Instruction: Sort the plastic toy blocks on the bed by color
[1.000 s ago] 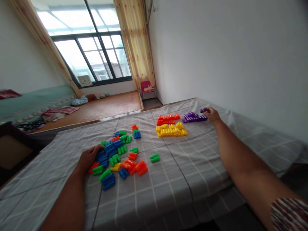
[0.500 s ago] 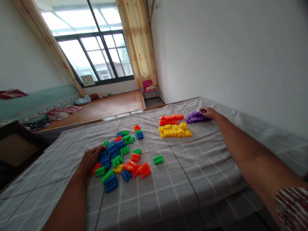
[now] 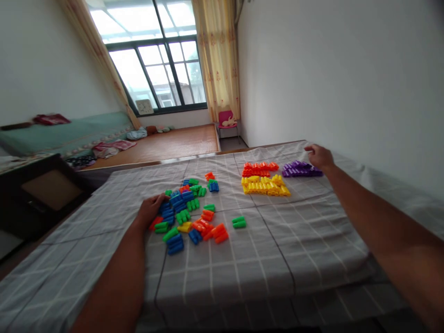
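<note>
My left hand (image 3: 151, 209) lies at the left edge of a loose pile of plastic tube-shaped building blocks. Its fingers reach out against the blue blocks (image 3: 168, 215) and hold nothing that I can see. Green blocks (image 3: 183, 216), orange blocks (image 3: 203, 226) and a yellow block (image 3: 185, 227) lie mixed in that pile. At the far right, my right hand (image 3: 319, 156) hovers just above and behind a stacked purple group (image 3: 301, 169), its fingers apart and nothing visible in them. Left of the purple group are stacked rows of orange blocks (image 3: 258, 169) and yellow blocks (image 3: 267, 186).
A grey checked cloth (image 3: 260, 259) covers the bed-like surface under the blocks. One green block (image 3: 239, 222) lies apart, between pile and rows. A white wall (image 3: 340, 78) rises at right. Farther off are a dark cabinet (image 3: 38, 199), a pink chair (image 3: 225, 118) and a window.
My right hand has lifted off the purple blocks and moved slightly up and away. The left hand stays at the pile. The whole view has shifted, so the scene sits farther right.
</note>
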Tool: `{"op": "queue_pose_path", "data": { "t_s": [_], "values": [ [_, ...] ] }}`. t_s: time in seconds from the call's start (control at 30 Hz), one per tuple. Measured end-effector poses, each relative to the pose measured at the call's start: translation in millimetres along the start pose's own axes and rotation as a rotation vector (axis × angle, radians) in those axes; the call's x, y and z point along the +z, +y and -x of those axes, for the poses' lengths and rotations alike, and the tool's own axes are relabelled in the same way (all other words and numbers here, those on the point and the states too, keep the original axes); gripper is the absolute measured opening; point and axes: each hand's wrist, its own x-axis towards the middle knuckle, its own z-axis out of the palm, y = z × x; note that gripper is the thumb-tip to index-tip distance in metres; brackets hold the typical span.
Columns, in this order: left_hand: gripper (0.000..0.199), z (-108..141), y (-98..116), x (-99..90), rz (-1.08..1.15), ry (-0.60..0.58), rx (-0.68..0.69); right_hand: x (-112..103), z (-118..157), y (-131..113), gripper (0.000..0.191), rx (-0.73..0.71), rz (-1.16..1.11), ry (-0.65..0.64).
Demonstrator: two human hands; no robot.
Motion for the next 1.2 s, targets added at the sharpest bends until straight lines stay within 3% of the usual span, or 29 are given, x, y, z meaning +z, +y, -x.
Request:
{"op": "queue_pose_path", "data": {
  "t_s": [0.07,0.13,0.27,0.37,0.47,0.6,0.73,0.87,1.07,1.2],
  "values": [
    [0.058,1.2,0.8,3.2,0.008,0.005,0.010,2.8,12.7,-46.4,0.037,-0.079,-0.058,0.015],
    [0.060,1.0,-0.7,6.5,0.020,0.011,0.023,10.2,35.1,-104.9,0.035,-0.234,-0.145,-0.052],
    [0.061,-0.9,-7.8,11.8,0.024,0.011,0.045,35.7,100.7,-227.9,0.030,-0.663,-0.349,-0.344],
    [0.062,-1.5,-11.7,13.8,0.014,0.002,0.066,59.4,141.7,-305.5,0.029,-0.939,-0.353,-0.503],
    [0.062,-1.7,-13.9,15.4,0.017,-0.001,0.084,82.1,157.8,-365.7,0.030,-1.006,-0.248,-0.585],
    [0.058,-2.9,-17.4,18.3,0.037,-0.006,0.104,105.3,153.4,-420.0,0.035,-0.920,-0.070,-0.704],
    [0.056,-4.7,-19.7,20.9,0.059,-0.015,0.103,112.1,146.3,-442.7,0.039,-0.816,-0.016,-0.901],
    [0.057,-5.4,-19.1,21.8,0.074,-0.020,0.096,103.9,141.8,-435.3,0.040,-0.691,-0.348,-1.074],
    [0.058,-3.1,-16.1,18.3,0.047,-0.007,0.098,87.9,131.8,-386.4,0.039,-0.361,-0.883,-1.169],
    [0.062,-0.4,-11.5,13.3,0.036,-0.005,0.094,72.0,123.0,-337.1,0.042,-0.201,-1.041,-1.119]
  ]
}}
